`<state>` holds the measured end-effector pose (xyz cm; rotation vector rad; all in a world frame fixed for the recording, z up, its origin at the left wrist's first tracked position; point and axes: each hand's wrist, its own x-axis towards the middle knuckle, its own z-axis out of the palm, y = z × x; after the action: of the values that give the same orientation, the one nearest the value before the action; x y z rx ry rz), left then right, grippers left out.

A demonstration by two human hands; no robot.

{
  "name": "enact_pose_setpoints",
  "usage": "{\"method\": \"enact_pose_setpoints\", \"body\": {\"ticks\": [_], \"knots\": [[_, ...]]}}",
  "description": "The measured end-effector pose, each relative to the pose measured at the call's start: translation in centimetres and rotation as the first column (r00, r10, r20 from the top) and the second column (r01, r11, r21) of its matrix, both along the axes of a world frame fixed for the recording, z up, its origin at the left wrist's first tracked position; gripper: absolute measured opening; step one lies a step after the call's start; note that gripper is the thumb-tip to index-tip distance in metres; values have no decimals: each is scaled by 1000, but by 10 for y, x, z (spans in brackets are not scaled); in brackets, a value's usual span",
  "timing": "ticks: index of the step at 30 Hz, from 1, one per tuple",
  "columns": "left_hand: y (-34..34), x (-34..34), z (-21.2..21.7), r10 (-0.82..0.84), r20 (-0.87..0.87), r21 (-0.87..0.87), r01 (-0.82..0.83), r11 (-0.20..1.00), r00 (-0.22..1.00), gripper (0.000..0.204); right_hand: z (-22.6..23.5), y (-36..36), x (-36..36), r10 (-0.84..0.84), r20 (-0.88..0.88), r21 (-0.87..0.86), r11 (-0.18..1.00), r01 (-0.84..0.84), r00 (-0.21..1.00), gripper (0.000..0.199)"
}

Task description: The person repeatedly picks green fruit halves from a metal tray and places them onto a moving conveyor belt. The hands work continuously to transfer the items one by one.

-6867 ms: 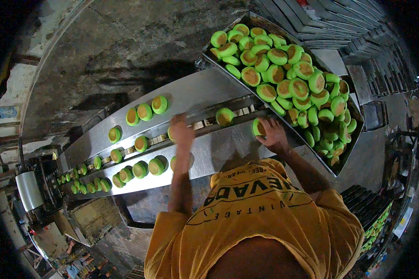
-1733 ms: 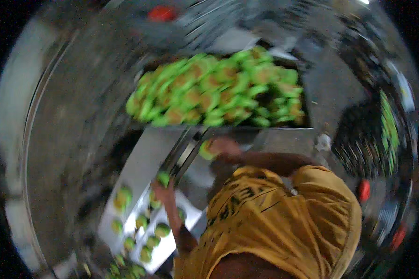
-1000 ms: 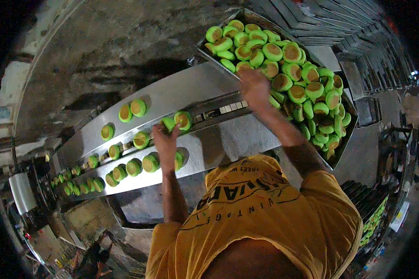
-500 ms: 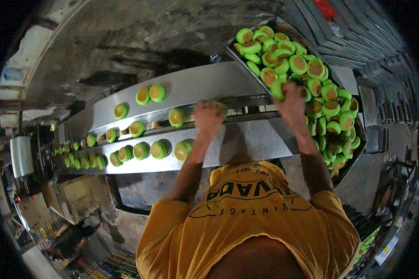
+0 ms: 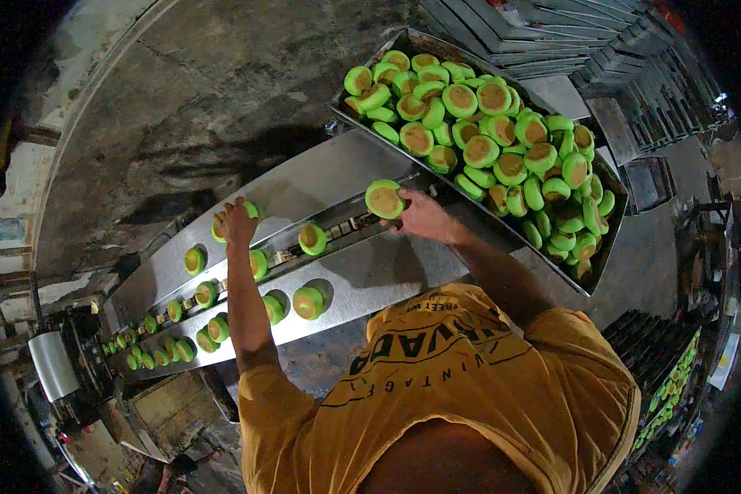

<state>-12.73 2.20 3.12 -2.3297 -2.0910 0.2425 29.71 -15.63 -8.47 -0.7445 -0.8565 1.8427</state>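
My right hand grips the edge of a green bun, its round brown face upward, above the conveyor slot. At the far side of the metal table, my left hand is closed over two green buns, one showing at each side of its fingers; the fingertips are partly hidden. Another green bun sits in the slot, with several more in line toward the left. Along the near metal strip lies a row of green buns, the closest one below my right hand.
A large metal tray heaped with green buns rests on the right end of the table. Stacked dark trays stand behind it. A metal roller is at the left end. More buns fill a rack at lower right.
My left hand has moved left from the slot to the two buns on the far strip. My right hand has lifted a bun from the tray to the slot. The view has shifted right.
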Motion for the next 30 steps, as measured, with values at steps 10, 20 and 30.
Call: {"method": "enact_pose_setpoints", "body": {"ticks": [10,20,30], "knots": [[-129,156,-5,-182,588,-11,233,972,788,74,98,-15,13,-492,871,491,869,62,4,42],[-117,227,22,-252,435,77,243,967,864,56,130,-29,23,-660,699,629,751,-201,-276,31],[-55,456,82,-422,668,204,394,896,613,63,177,12,130,-115,853,311,896,318,-509,40]]}}
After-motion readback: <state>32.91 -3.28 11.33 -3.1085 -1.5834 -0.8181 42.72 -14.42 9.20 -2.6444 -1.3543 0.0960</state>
